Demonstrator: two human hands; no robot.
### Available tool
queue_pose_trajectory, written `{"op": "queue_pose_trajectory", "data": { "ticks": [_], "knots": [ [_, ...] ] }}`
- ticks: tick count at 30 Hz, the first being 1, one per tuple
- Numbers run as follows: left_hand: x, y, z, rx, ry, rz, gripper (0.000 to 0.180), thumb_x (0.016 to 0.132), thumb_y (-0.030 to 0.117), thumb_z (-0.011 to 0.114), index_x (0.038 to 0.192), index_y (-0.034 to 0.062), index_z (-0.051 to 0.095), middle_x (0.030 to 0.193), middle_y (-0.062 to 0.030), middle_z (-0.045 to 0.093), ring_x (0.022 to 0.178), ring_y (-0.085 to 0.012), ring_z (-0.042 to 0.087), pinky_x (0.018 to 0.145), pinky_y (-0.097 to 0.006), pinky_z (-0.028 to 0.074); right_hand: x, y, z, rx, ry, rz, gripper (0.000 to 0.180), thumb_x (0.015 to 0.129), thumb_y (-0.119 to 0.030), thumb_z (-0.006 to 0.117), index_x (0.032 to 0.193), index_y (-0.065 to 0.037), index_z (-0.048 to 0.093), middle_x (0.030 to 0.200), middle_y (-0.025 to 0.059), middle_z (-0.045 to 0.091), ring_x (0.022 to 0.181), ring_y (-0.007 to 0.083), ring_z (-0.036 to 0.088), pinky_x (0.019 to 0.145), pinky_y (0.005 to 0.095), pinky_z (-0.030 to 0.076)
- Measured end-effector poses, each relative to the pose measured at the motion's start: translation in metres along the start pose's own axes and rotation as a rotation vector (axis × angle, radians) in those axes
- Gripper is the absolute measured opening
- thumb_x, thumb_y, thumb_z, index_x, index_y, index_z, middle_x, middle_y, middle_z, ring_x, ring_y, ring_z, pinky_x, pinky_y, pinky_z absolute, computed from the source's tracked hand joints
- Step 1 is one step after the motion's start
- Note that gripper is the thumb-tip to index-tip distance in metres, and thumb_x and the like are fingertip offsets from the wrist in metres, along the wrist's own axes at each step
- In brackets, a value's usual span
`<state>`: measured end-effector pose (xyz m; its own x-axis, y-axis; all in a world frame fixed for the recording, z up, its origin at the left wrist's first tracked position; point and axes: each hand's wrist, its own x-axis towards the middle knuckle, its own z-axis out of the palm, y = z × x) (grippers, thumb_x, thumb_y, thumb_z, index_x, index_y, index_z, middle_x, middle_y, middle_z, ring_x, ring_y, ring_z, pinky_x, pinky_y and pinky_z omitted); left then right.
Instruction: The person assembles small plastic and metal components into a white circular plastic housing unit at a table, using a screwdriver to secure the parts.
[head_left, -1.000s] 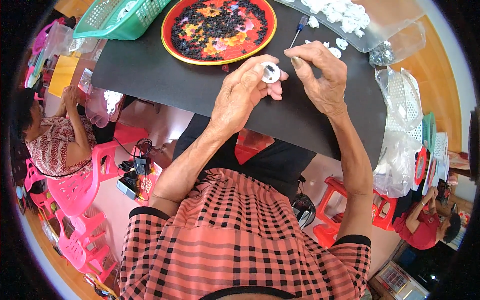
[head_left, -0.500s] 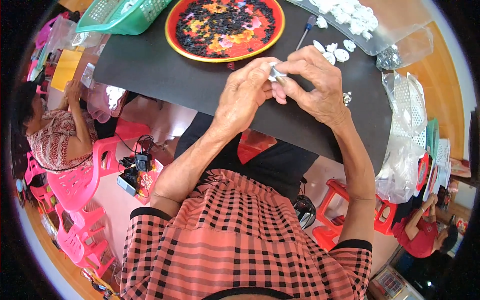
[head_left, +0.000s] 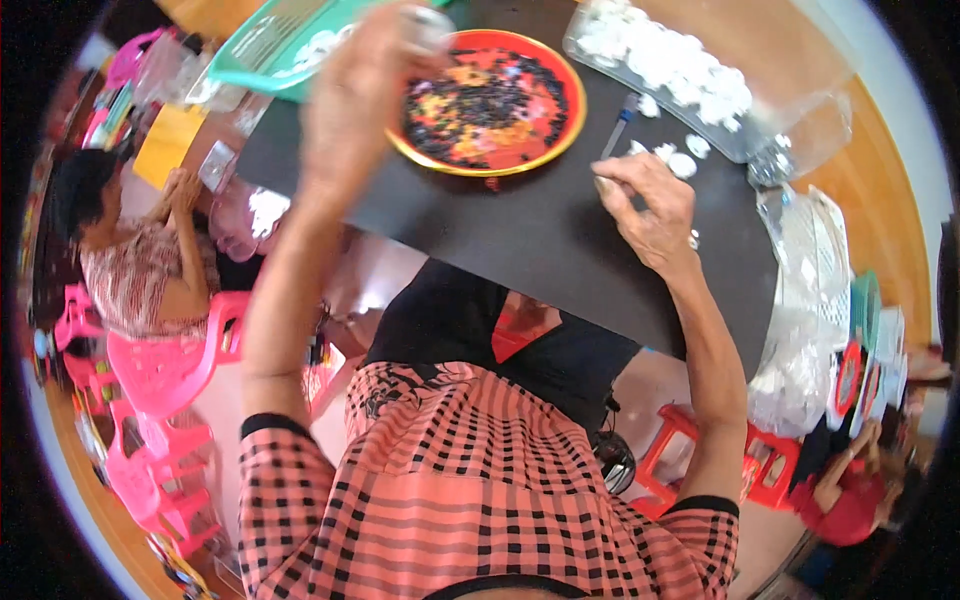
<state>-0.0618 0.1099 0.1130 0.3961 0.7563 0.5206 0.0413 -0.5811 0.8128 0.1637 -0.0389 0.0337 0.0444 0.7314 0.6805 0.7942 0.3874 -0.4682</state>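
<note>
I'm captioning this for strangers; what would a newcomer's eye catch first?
Probably the bright red tray strewn with small black pieces, toward the far side of the dark table. At its left, the blurred left hand partly hides a green basket; at upper right, white parts lie heaped.

The place looks like a small, informal assembly workshop. On the dark table (head_left: 540,230) there are a round tray (head_left: 515,157) of small black parts (head_left: 480,108), many white plastic parts (head_left: 670,60) and a screwdriver (head_left: 627,110); pink plastic armchairs (head_left: 160,370) and a seated co-worker (head_left: 150,285) are nearby.
</note>
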Motion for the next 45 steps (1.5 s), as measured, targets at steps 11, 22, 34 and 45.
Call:
{"op": "queue_pose_trajectory", "data": {
  "ticks": [11, 22, 34, 45],
  "knots": [
    [0.094, -0.099, -0.100, 0.942, 0.096, 0.269, 0.031, 0.092, 0.025, 0.048, 0.109, 0.0014, 0.059, 0.102, -0.0197, 0.063, 0.097, -0.0324, 0.060, 0.086, -0.038, 0.045, 0.001, 0.002, 0.005, 0.008, -0.035, -0.082, 0.008, 0.074, -0.005, 0.066, 0.082, -0.006, 0.064, 0.066, 0.0019, 0.056, 0.052, 0.0145, 0.050, 0.059, 0.0283, 0.039],
    [-0.085, 0.006, 0.088, -0.221, -0.365, -0.056, 0.016, 0.091, 0.007, 0.050, 0.101, -0.0021, 0.058, 0.086, -0.0083, 0.062, 0.081, -0.0141, 0.059, 0.073, -0.025, 0.046, 0.004, 0.020, -0.042, -0.083, 0.172, 0.221, 0.011, 0.081, -0.007, 0.062, 0.091, -0.004, 0.066, 0.075, 0.0023, 0.063, 0.066, 0.0071, 0.056, 0.062, 0.0219, 0.047],
    [-0.103, -0.013, 0.111, -0.409, -0.508, -0.384, 0.024, 0.094, 0.016, 0.049, 0.108, -0.0024, 0.057, 0.095, -0.0079, 0.062, 0.089, -0.0126, 0.058, 0.077, -0.026, 0.047, -0.033, 0.054, -0.091, -0.232, -0.162, 0.449, 0.017, 0.082, -0.010, 0.064, 0.099, -0.008, 0.066, 0.083, -0.0023, 0.060, 0.066, 0.0054, 0.047, 0.060, 0.0191, 0.042],
    [-0.103, -0.013, 0.111, -0.436, -0.490, -0.413, 0.023, 0.094, 0.014, 0.047, 0.107, -0.0033, 0.057, 0.093, -0.0075, 0.062, 0.088, -0.0126, 0.058, 0.077, -0.027, 0.048, -0.016, 0.067, -0.072, -0.336, -0.283, 0.268, 0.024, 0.072, -0.010, 0.063, 0.095, -0.005, 0.060, 0.074, 0.0136, 0.057, 0.064, 0.0252, 0.058, 0.062, 0.0363, 0.047]
  ]
}}
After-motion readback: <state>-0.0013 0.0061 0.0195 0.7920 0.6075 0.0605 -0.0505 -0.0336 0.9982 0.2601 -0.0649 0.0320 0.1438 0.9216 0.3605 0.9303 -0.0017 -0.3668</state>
